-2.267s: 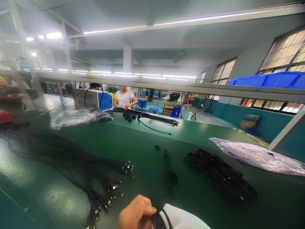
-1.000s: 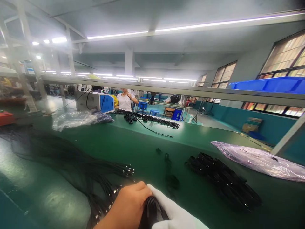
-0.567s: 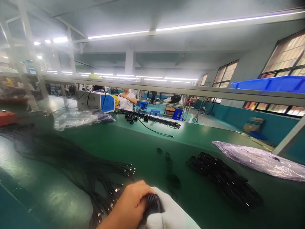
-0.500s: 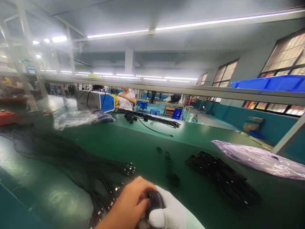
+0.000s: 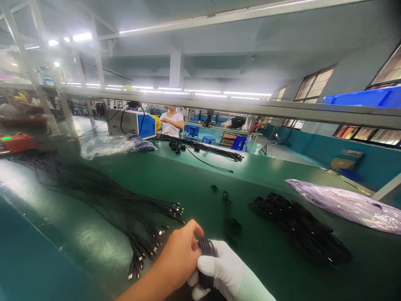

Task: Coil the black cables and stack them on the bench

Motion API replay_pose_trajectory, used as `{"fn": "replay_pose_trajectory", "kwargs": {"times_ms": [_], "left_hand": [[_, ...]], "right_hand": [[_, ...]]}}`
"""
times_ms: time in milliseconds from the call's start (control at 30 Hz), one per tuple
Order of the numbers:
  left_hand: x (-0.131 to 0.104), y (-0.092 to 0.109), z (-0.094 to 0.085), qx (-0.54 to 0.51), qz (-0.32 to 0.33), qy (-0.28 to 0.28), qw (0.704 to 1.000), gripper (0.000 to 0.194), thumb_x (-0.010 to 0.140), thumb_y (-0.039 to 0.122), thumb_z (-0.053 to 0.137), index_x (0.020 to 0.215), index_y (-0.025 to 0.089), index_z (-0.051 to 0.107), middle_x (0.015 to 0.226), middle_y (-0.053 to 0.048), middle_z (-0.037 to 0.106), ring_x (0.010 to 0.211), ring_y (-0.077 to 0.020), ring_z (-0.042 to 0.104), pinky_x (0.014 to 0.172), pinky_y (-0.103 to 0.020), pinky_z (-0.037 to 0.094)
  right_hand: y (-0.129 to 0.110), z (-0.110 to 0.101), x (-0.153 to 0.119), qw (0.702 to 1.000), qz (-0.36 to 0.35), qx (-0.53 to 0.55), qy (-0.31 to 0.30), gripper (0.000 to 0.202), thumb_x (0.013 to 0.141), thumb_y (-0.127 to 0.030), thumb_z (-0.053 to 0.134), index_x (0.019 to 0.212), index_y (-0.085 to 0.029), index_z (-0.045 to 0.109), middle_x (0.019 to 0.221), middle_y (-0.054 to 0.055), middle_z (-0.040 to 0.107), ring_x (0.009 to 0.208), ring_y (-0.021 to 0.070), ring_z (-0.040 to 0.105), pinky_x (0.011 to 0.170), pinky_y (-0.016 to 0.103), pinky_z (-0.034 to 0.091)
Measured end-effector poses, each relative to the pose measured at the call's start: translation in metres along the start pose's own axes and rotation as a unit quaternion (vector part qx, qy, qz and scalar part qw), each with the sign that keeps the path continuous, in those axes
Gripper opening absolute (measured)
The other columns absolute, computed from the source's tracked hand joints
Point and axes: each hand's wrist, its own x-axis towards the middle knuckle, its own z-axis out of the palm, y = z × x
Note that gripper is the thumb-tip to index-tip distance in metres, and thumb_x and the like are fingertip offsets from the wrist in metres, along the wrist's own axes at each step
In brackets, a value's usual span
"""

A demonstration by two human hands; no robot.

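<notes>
A coiled black cable (image 5: pixel 206 247) is held in front of me, low in the middle of the view. My right hand (image 5: pixel 222 267), in a white glove, wraps around the coil with its thumb across the near side. My bare left hand (image 5: pixel 178 251) pinches at the coil's left upper side with curled fingers; some fingertips are hidden behind it. Just left of my hands lie the metal plug ends of a long bundle of black cables (image 5: pixel 106 190). Small black loops (image 5: pixel 232 226) lie beyond my right hand, and a pile of coiled black cables (image 5: pixel 300 228) is farther right.
Across the green table (image 5: pixel 184 179) lie a clear plastic bag (image 5: pixel 115 146), more black cables (image 5: pixel 216 149) and a pinkish plastic bag (image 5: pixel 347 205). A blue-and-grey machine (image 5: pixel 131 123) stands behind. A shelf rail carries a blue bin (image 5: pixel 366 98). A person (image 5: pixel 172 121) sits beyond.
My left fingers have shifted on the coil, the index finger now arched higher at its top edge. The right hand still grips it. The view has tilted slightly.
</notes>
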Motion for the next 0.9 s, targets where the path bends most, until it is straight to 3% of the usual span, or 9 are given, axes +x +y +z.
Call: {"fn": "replay_pose_trajectory", "kwargs": {"times_ms": [133, 233, 333, 433, 567, 667, 733, 833, 900], "left_hand": [[0.004, 0.001, -0.003, 0.067, -0.005, -0.039, 0.997, 0.027, 0.062, 0.008, 0.055, 0.087, 0.02, 0.058, 0.062, 0.005, 0.056, 0.058, -0.0128, 0.051, 0.049, -0.021, 0.03], [0.004, 0.0, -0.006, 0.087, 0.025, 0.0, 0.996, 0.03, 0.062, 0.006, 0.053, 0.087, 0.022, 0.058, 0.067, 0.005, 0.06, 0.062, -0.0129, 0.053, 0.054, -0.021, 0.032], [-0.002, -0.007, -0.003, 0.126, 0.082, 0.053, 0.987, 0.017, 0.071, 0.008, 0.05, 0.079, 0.021, 0.059, 0.073, 0.002, 0.063, 0.066, -0.0138, 0.056, 0.061, -0.023, 0.036], [-0.009, -0.014, 0.006, 0.224, 0.123, 0.074, 0.964, 0.021, 0.081, 0.009, 0.043, 0.075, 0.019, 0.06, 0.076, -0.002, 0.063, 0.072, -0.0171, 0.058, 0.066, -0.027, 0.036], [-0.01, -0.016, 0.011, 0.251, 0.14, 0.075, 0.955, 0.022, 0.076, 0.005, 0.044, 0.074, 0.019, 0.061, 0.075, -0.002, 0.062, 0.07, -0.0169, 0.057, 0.064, -0.027, 0.036], [0.0, -0.012, 0.002, 0.185, 0.15, 0.051, 0.97, 0.021, 0.072, 0.006, 0.047, 0.074, 0.02, 0.062, 0.073, 0.0, 0.063, 0.067, -0.0153, 0.056, 0.062, -0.025, 0.037], [0.012, -0.007, -0.008, 0.106, 0.146, 0.018, 0.983, 0.02, 0.073, 0.011, 0.05, 0.085, 0.021, 0.064, 0.081, 0.0, 0.065, 0.07, -0.0146, 0.057, 0.065, -0.024, 0.04], [0.035, -0.001, -0.015, 0.075, 0.138, -0.016, 0.987, 0.021, 0.078, 0.02, 0.05, 0.097, 0.019, 0.061, 0.09, -0.002, 0.066, 0.074, -0.0152, 0.058, 0.069, -0.025, 0.042], [0.048, 0.001, -0.007, 0.109, 0.152, -0.047, 0.981, 0.016, 0.079, 0.018, 0.048, 0.087, 0.019, 0.062, 0.083, -0.001, 0.065, 0.075, -0.016, 0.057, 0.069, -0.025, 0.041]], "right_hand": [[0.004, -0.001, -0.001, 0.999, 0.03, -0.01, 0.003, 0.033, 0.067, -0.033, 0.073, 0.085, -0.007, 0.063, 0.072, 0.006, 0.058, 0.053, 0.0107, 0.055, 0.041, 0.018, 0.048], [0.003, -0.006, -0.003, 0.997, 0.072, 0.029, 0.009, 0.032, 0.068, -0.035, 0.072, 0.08, -0.007, 0.061, 0.068, 0.007, 0.06, 0.053, 0.0111, 0.058, 0.041, 0.015, 0.045], [0.001, -0.008, -0.005, 0.995, 0.081, 0.054, -0.009, 0.034, 0.069, -0.032, 0.072, 0.091, -0.008, 0.06, 0.073, 0.009, 0.064, 0.063, 0.0136, 0.062, 0.048, 0.016, 0.046], [0.005, -0.007, -0.004, 0.996, 0.062, 0.055, -0.021, 0.034, 0.069, -0.025, 0.071, 0.096, -0.008, 0.06, 0.079, 0.009, 0.065, 0.069, 0.015, 0.063, 0.055, 0.02, 0.049], [0.016, -0.004, 0.0, 0.998, 0.04, 0.058, -0.005, 0.031, 0.064, -0.024, 0.071, 0.089, -0.007, 0.061, 0.068, 0.008, 0.062, 0.062, 0.0136, 0.061, 0.05, 0.018, 0.047], [0.012, -0.007, -0.001, 0.997, 0.054, 0.051, 0.033, 0.031, 0.06, -0.028, 0.071, 0.077, -0.004, 0.062, 0.056, 0.008, 0.059, 0.046, 0.0111, 0.055, 0.039, 0.016, 0.042], [-0.002, -0.017, -0.008, 0.995, 0.032, 0.046, 0.081, 0.034, 0.058, -0.03, 0.074, 0.078, -0.005, 0.062, 0.057, 0.007, 0.06, 0.044, 0.0115, 0.054, 0.037, 0.018, 0.042], [-0.033, -0.042, -0.028, 0.973, -0.073, 0.061, 0.212, 0.042, 0.063, -0.031, 0.077, 0.097, -0.013, 0.061, 0.074, 0.005, 0.064, 0.061, 0.0149, 0.061, 0.046, 0.022, 0.049], [-0.05, -0.059, -0.044, 0.947, -0.123, 0.068, 0.29, 0.044, 0.067, -0.032, 0.077, 0.103, -0.016, 0.059, 0.08, 0.004, 0.064, 0.076, 0.0193, 0.064, 0.054, 0.026, 0.053]]}}
